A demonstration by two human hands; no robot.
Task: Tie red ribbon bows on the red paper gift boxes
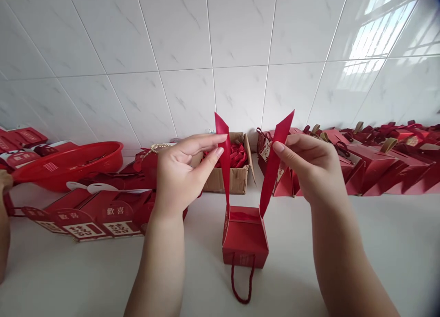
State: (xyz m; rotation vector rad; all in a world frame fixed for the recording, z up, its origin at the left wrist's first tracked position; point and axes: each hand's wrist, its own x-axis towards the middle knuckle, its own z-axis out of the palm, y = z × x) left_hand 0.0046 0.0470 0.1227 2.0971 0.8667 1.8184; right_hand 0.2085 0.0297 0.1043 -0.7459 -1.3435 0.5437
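Observation:
A small red gift box (245, 236) stands on the white table between my forearms, its dark red cord handle (241, 301) hanging toward me. Two ends of a red ribbon (270, 188) rise from the sides of the box, each with a slanted cut tip. My left hand (187, 170) pinches the left end between thumb and fingers. The right end is pinched in my right hand (305, 163), a little below its tip. Both ends are drawn upward and apart.
A cardboard box (233, 181) of red ribbons stands behind the gift box. At left are a red plastic basin (74, 163) and red boxes with white labels (84, 230). Many red gift boxes (374, 165) line the wall at right. Another person's arm (4, 225) shows at the left edge.

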